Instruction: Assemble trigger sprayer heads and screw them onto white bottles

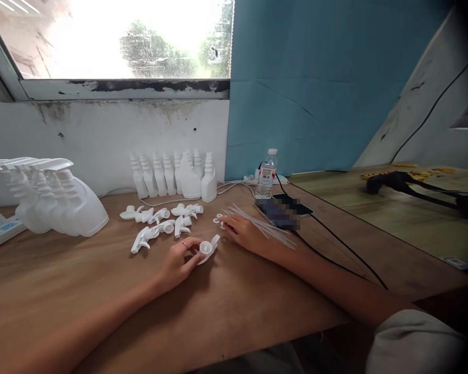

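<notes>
A white trigger spray head (206, 249) is gripped between the thumb and fingers of my left hand (183, 262), its round collar opening facing up toward me. My right hand (242, 232) rests low over the table with fingers stretched out, fingertips at a few small white ring washers (216, 220). Beside that hand lies a bundle of thin clear plastic tubes (271, 228), partly under the wrist. More white trigger spray heads (161, 226) lie in a loose group beyond my left hand.
White bottles (159, 176) stand along the wall, and more white bottles (62, 202) are at the left. A water bottle (265, 176), a phone (276, 212) and black cables (335, 234) lie to the right. A power strip (2, 231) is at the left edge.
</notes>
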The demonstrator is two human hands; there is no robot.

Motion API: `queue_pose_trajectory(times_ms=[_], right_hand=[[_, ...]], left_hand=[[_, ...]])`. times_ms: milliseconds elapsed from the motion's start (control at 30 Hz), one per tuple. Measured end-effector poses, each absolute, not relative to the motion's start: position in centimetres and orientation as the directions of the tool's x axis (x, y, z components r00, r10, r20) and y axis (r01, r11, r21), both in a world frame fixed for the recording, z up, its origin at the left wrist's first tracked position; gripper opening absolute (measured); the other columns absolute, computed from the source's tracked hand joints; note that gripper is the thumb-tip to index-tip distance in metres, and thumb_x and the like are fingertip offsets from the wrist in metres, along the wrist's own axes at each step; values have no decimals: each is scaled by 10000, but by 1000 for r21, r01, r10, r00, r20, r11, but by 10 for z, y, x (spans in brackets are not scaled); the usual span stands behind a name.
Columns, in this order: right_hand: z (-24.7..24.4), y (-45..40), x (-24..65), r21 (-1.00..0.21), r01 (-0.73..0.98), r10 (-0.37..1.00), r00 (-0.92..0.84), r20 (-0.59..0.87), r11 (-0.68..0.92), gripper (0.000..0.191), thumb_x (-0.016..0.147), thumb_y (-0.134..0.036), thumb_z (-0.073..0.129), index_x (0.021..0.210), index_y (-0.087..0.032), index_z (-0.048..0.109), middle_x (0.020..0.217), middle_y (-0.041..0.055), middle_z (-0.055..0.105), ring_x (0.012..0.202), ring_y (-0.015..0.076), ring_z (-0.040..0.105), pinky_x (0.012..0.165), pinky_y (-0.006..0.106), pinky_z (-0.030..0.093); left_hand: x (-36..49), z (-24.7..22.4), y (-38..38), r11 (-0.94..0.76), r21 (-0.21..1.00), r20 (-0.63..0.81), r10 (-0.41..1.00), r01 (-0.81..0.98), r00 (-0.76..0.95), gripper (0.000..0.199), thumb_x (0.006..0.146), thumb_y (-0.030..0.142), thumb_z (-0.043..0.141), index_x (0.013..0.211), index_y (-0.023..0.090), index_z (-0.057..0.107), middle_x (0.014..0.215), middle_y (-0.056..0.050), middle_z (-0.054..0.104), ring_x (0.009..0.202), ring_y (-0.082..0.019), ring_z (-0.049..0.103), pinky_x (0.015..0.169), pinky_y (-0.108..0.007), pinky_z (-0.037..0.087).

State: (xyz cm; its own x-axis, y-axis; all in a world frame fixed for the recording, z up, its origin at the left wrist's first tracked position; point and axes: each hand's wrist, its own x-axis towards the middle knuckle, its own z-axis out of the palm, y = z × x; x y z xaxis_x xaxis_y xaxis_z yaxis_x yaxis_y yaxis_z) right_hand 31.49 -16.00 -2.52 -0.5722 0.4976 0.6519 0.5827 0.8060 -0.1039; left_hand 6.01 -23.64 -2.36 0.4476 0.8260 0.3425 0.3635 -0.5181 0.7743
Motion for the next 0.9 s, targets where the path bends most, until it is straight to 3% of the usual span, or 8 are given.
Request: queue_pose_trajectory(times_ms=[100, 233, 333, 500, 600, 767, 900], right_hand=[[-15, -181, 301, -190, 501, 453, -477, 753, 844, 230, 972, -165, 454, 1170, -222, 557, 1029, 66, 683, 926, 176, 662, 813, 335, 553], [-6, -210, 283, -229, 397, 385, -376, 843, 889, 162, 940, -134, 519, 1069, -224, 559, 926, 40, 665, 830, 147, 648, 756, 273, 542], [-6, -222, 274, -94, 264, 220, -501, 837, 960, 181, 935, -99, 502, 1080, -200, 540, 955, 67, 650, 886, 151, 633, 785, 273, 531], [-11, -223, 268, 133, 143, 10, -718, 696, 981, 226, 941, -67, 423, 1117, -167, 523, 967, 92, 673, 892, 168, 607, 804, 326, 501], [-12, -224, 267, 105, 104, 4, -730, 683, 989, 248, 928, -61, 423, 1135, -163, 514, 974, 88, 682, 920, 175, 601, 825, 343, 495], [-13, -228, 268, -42, 123, 117, -701, 704, 991, 269, 909, -67, 428, 1150, -161, 505, 1017, 115, 639, 985, 201, 583, 857, 379, 503], [-16, -228, 268, -21, 146, 121, -727, 676, 989, 268, 906, -84, 432, 1154, -161, 500, 1067, 121, 620, 1022, 210, 559, 886, 398, 490]], left_hand=[[48, -23, -248, -401, 871, 251, 859, 283, 446, 314, 920, 382, 554, 1133, 154, 596, 1064, -88, 658, 951, -193, 631, 851, -298, 522], [41, -20, -253, -435, 846, 269, 848, 310, 456, 295, 915, 368, 567, 1119, 158, 608, 1062, -81, 656, 943, -188, 623, 847, -290, 513], [41, -17, -254, -498, 802, 310, 819, 330, 483, 264, 913, 334, 570, 1101, 153, 610, 1023, -74, 656, 902, -176, 615, 828, -288, 502], [40, -16, -257, -546, 768, 337, 789, 335, 514, 232, 905, 287, 576, 1092, 151, 596, 967, -59, 650, 852, -152, 606, 796, -272, 497], [39, -17, -257, -560, 755, 339, 780, 343, 527, 230, 910, 284, 568, 1103, 161, 585, 969, -53, 645, 849, -145, 608, 795, -269, 502], [38, -21, -255, -577, 744, 352, 768, 338, 535, 368, 906, 269, 574, 1254, 209, 471, 1041, -42, 653, 942, -147, 627, 878, -285, 510], [37, -22, -255, -611, 710, 377, 750, 350, 544, 413, 907, 252, 560, 1285, 227, 396, 1079, -42, 652, 969, -149, 632, 901, -303, 511]])
